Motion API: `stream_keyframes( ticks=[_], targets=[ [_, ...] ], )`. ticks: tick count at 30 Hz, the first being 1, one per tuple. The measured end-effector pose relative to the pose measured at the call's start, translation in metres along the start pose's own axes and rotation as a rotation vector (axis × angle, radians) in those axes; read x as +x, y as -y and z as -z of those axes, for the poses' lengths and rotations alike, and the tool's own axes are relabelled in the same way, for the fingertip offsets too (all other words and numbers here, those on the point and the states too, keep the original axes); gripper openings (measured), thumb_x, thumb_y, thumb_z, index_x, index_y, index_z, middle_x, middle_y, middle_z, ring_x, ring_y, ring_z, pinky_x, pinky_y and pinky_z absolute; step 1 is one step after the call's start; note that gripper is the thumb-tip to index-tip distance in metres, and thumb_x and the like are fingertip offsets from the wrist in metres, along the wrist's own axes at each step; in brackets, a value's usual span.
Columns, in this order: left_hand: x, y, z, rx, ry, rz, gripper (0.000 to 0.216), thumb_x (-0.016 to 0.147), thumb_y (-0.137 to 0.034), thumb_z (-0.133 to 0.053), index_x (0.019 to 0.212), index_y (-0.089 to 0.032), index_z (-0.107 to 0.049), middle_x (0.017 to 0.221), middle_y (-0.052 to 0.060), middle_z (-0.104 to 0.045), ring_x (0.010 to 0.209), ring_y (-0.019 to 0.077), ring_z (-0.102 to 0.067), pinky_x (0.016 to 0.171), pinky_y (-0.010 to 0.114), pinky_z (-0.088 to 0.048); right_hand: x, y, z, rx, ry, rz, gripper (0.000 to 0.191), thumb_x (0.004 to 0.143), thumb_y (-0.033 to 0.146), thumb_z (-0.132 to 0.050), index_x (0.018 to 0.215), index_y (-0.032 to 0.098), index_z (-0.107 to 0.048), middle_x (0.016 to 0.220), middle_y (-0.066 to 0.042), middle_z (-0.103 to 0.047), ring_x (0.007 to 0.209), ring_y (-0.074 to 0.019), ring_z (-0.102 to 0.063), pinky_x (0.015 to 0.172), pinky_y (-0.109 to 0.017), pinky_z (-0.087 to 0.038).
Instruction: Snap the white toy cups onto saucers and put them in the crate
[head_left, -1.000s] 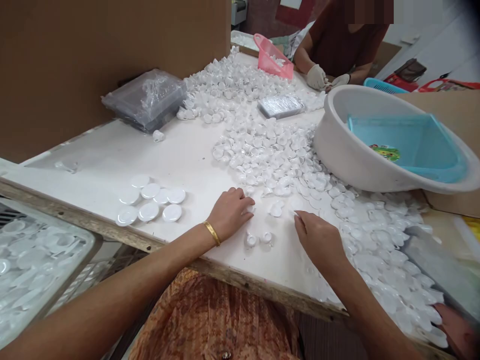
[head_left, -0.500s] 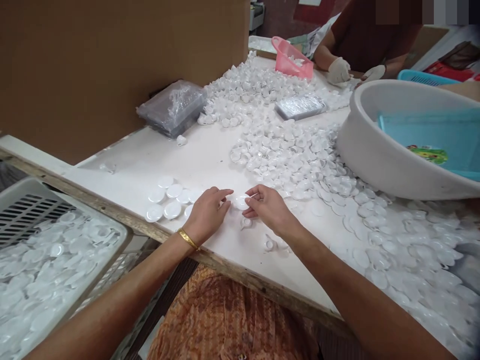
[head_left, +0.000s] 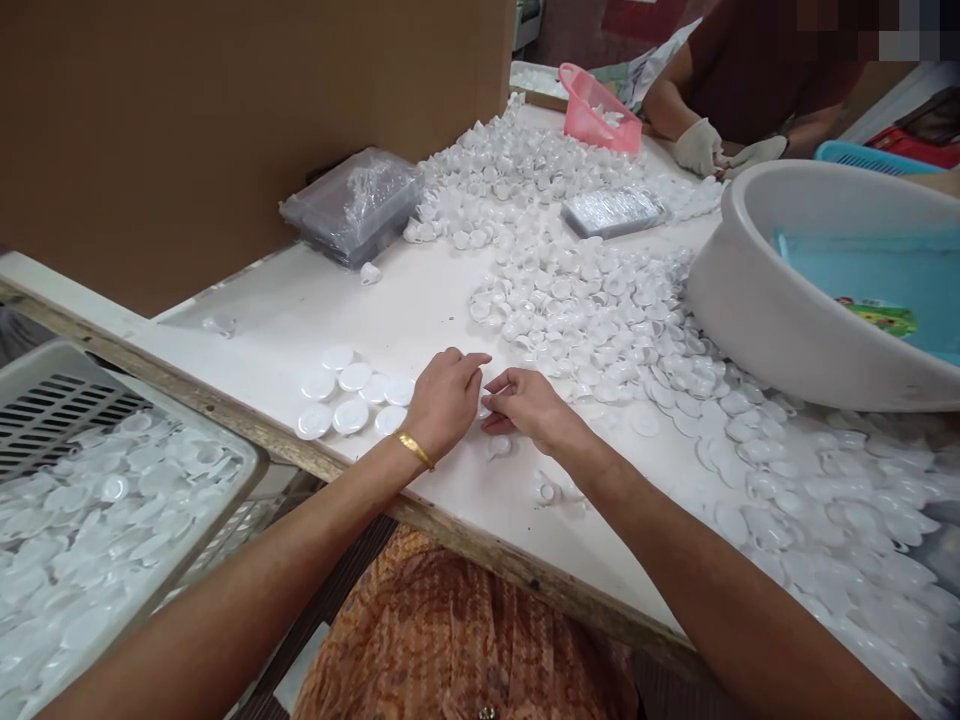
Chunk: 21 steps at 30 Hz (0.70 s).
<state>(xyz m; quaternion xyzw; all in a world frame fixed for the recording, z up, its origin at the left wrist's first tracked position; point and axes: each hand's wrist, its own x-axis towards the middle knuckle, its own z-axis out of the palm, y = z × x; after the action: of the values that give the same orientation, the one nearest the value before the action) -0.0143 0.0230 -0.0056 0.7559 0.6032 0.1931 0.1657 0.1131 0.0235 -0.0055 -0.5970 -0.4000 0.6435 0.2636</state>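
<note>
My right hand (head_left: 529,408) pinches a small white plastic saucer (head_left: 484,394) between thumb and fingers, just above the table. My left hand (head_left: 448,400) meets it from the other side, thumb and fingers closed around its edge and the index finger stretched past it. Most of the saucer is hidden by the hands. Below them lie a small white cup (head_left: 500,447) and another white cup (head_left: 548,490) on its side. Left of my left hand, several white saucers (head_left: 351,416) lie flat in a loose group.
Heaps of white pieces (head_left: 585,300) cover the table's middle and right. A grey tub (head_left: 709,270) stands right, a plastic-wrapped pack (head_left: 356,205) and cardboard (head_left: 247,130) left. A crate (head_left: 232,430) of white pieces sits below the edge (head_left: 300,455). Across, a person's gloved hands (head_left: 699,147) work.
My left hand has moved right and closed in on the saucer held by my right hand, now mostly covering it. The view has shifted slightly.
</note>
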Motion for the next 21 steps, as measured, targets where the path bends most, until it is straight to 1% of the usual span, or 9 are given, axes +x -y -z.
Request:
stream_keyframes(
  ticks=[4,8,12,15,18,21],
  targets=[
    [0.023,-0.001,-0.018,0.154,-0.02,-0.03,0.038,0.088,-0.02,-0.031,0.119,-0.019,-0.052,0.091,0.009,-0.053,0.091,0.0218,-0.047,0.078,0.033,-0.038,0.002,-0.002,0.001,0.042,0.03,-0.007,0.011,0.077,0.004,-0.053,0.076,0.015,-0.049,0.056,0.001,-0.058,0.049,-0.0113,-0.062,0.054,-0.025,-0.056],
    [0.03,0.001,-0.028,0.275,-0.005,-0.06,0.039,0.086,-0.022,-0.035,0.123,-0.023,-0.047,0.094,0.01,-0.05,0.091,0.0249,-0.044,0.075,0.037,-0.035,0.002,-0.002,0.005,0.098,0.069,-0.023,0.013,0.078,0.0,-0.049,0.077,0.013,-0.05,0.06,0.0,-0.059,0.052,-0.0106,-0.063,0.057,-0.024,-0.056],
    [0.028,-0.002,-0.027,0.312,0.028,-0.065,0.041,0.084,-0.026,-0.039,0.124,-0.029,-0.044,0.096,0.009,-0.048,0.092,0.0258,-0.041,0.074,0.039,-0.03,0.004,-0.002,0.01,0.116,0.119,-0.051,0.015,0.078,-0.002,-0.048,0.076,0.013,-0.051,0.062,0.0,-0.059,0.054,-0.0105,-0.064,0.061,-0.025,-0.057],
    [0.029,-0.006,-0.025,0.346,0.059,-0.093,0.044,0.079,-0.027,-0.046,0.124,-0.029,-0.044,0.095,0.008,-0.047,0.091,0.0256,-0.039,0.074,0.039,-0.028,0.007,-0.006,0.011,0.117,0.125,-0.047,0.019,0.076,-0.004,-0.046,0.073,0.013,-0.051,0.064,0.0,-0.059,0.055,-0.0111,-0.064,0.061,-0.027,-0.057],
    [0.031,-0.009,-0.024,0.367,0.071,-0.118,0.043,0.076,-0.028,-0.051,0.119,-0.028,-0.048,0.095,0.008,-0.048,0.092,0.0261,-0.038,0.075,0.04,-0.027,0.009,-0.012,0.009,0.136,0.105,-0.002,0.019,0.074,-0.003,-0.046,0.073,0.015,-0.05,0.066,0.0,-0.059,0.058,-0.0133,-0.065,0.061,-0.03,-0.058],
    [0.032,-0.009,-0.023,0.362,0.07,-0.122,0.038,0.078,-0.03,-0.047,0.116,-0.028,-0.051,0.095,0.009,-0.05,0.093,0.0274,-0.04,0.075,0.042,-0.027,0.008,-0.013,0.007,0.116,0.07,0.001,0.019,0.074,-0.003,-0.045,0.072,0.016,-0.048,0.061,0.001,-0.057,0.056,-0.0134,-0.064,0.06,-0.03,-0.057]
  ],
)
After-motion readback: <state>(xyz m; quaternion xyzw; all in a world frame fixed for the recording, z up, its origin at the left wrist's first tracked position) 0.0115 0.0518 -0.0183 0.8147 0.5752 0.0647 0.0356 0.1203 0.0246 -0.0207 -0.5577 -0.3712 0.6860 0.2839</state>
